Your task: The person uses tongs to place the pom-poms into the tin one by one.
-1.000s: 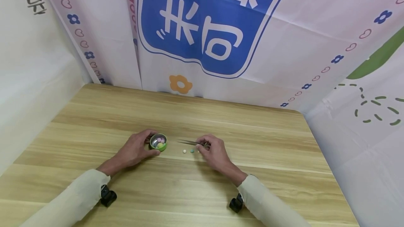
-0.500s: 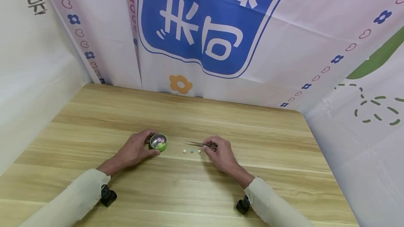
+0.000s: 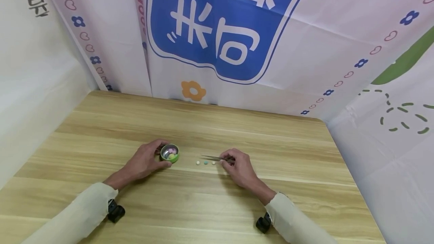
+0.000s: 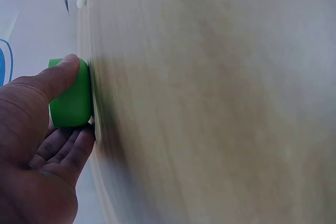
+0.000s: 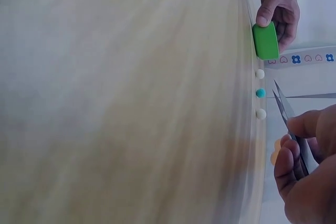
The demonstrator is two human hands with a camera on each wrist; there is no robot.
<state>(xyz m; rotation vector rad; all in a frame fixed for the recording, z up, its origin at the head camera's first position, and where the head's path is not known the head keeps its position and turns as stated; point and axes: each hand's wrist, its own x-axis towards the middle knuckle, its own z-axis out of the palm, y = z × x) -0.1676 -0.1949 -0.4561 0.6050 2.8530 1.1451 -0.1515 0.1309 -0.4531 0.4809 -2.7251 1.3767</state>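
A small round green tin (image 3: 174, 160) with a silvery inside stands on the table, pink and yellow round pieces in it. My left hand (image 3: 144, 162) holds it, thumb on the near side and fingers round the far side; the left wrist view shows the thumb against its green wall (image 4: 72, 100). My right hand (image 3: 240, 166) pinches metal tweezers (image 3: 211, 157), whose parted tips point left with nothing between them. Below the tweezers lie three small round pieces in a row: a whitish one (image 3: 198, 163), a teal one (image 3: 205, 163) and a cream one (image 3: 213, 163).
The wood-grain table (image 3: 190, 206) runs back to a printed cloth wall (image 3: 291, 67). White cloth (image 3: 37, 97) also closes the left and right sides. A black wrist camera (image 3: 116, 212) sits at each sleeve cuff.
My right hand with the tweezers has moved right and slightly toward me, uncovering the cream piece. My left hand and the tin have stayed put.
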